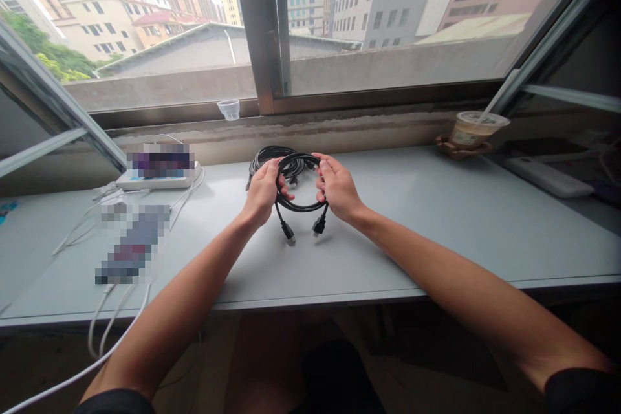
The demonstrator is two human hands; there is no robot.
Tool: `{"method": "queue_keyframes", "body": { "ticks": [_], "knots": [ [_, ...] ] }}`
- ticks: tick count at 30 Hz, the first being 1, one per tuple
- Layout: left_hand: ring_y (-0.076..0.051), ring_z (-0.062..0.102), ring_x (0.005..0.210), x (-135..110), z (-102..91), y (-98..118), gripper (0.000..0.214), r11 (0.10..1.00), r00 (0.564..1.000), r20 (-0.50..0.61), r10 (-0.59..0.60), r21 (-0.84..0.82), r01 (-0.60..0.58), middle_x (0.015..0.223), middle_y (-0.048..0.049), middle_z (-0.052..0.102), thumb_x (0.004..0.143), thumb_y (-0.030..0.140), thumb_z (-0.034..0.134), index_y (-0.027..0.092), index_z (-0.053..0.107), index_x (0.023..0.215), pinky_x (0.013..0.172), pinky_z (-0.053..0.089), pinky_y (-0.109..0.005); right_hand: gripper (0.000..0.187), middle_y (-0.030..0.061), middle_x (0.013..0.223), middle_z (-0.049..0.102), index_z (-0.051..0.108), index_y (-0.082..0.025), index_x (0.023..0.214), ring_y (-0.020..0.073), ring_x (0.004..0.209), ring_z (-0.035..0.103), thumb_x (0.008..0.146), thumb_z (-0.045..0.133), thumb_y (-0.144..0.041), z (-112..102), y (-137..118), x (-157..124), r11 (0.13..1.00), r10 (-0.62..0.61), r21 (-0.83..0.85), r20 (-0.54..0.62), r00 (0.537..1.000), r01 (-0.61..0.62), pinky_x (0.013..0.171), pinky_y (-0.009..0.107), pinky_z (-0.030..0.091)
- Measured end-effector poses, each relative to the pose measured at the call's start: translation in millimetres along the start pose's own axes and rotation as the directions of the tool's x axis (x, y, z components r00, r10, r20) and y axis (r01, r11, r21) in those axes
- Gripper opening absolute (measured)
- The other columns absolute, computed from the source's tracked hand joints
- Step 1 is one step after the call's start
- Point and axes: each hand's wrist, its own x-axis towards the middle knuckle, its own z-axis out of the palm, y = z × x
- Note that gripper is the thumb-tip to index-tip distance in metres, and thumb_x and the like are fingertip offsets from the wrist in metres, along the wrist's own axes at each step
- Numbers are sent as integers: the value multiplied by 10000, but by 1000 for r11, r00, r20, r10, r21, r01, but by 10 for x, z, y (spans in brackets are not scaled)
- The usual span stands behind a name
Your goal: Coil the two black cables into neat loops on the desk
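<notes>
A coiled black HDMI cable [301,208] is held up between my two hands over the desk. My left hand [264,191] pinches the left side of the loop. On the opposite side, my right hand [337,187] grips the same coil with thumb and fingers closed. Both cable ends hang below the loop: one plug [288,233] dangles at the left, the other plug [318,228] at the right. Behind my left hand lies another coiled black cable [266,154] on the desk, partly covered by the hand and the held loop.
The pale desk [417,213] runs below a window. At the left are a white power strip [160,182], white cords and a blurred-out phone-like device [133,246]. A clear plastic cup [229,110] sits by the sill; a drink cup [473,129] with a straw stands at the right.
</notes>
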Motion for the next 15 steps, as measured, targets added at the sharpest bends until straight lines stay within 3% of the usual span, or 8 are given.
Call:
{"method": "queue_keyframes", "body": {
  "ticks": [3, 6, 11, 15],
  "knots": [
    [-83, 555, 576, -16, 21, -46, 192, 997, 999, 43, -24, 73, 21, 765, 33, 531, 1066, 328, 566, 175, 607, 1174, 547, 556, -212, 404, -34, 845, 431, 645, -242, 1232, 73, 522, 327, 952, 648, -534, -63, -19, 43, 999, 20, -34, -25, 999, -21, 363, 206, 307],
    [-50, 495, 540, -6, 25, -54, 189, 998, 998, 2, -62, -2, 62, 814, 33, 524, 1015, 307, 643, 166, 633, 1140, 554, 553, -212, 418, -56, 759, 394, 648, -251, 1212, 74, 491, 305, 950, 643, -577, -78, -27, 51, 995, 53, -87, 0, 999, -53, 374, 212, 353],
    [-27, 360, 479, 41, -19, -4, 266, 981, 987, -37, -159, -117, 154, 777, 38, 465, 946, 242, 612, 136, 667, 1184, 422, 313, -150, 421, -90, 692, 350, 589, -286, 1217, 83, 490, 287, 952, 638, -610, -24, -24, -10, 987, 111, -129, 99, 989, -98, 463, 265, 506],
    [-29, 306, 457, 28, -13, -5, 222, 982, 979, -84, -187, -9, 187, 756, 36, 456, 875, 217, 585, 143, 666, 1069, 392, 145, -153, 369, -77, 693, 401, 461, -282, 950, 96, 499, 337, 973, 608, -619, 4, -27, -73, 971, 63, -236, 111, 992, -35, 416, 219, 398]
  ]
}}
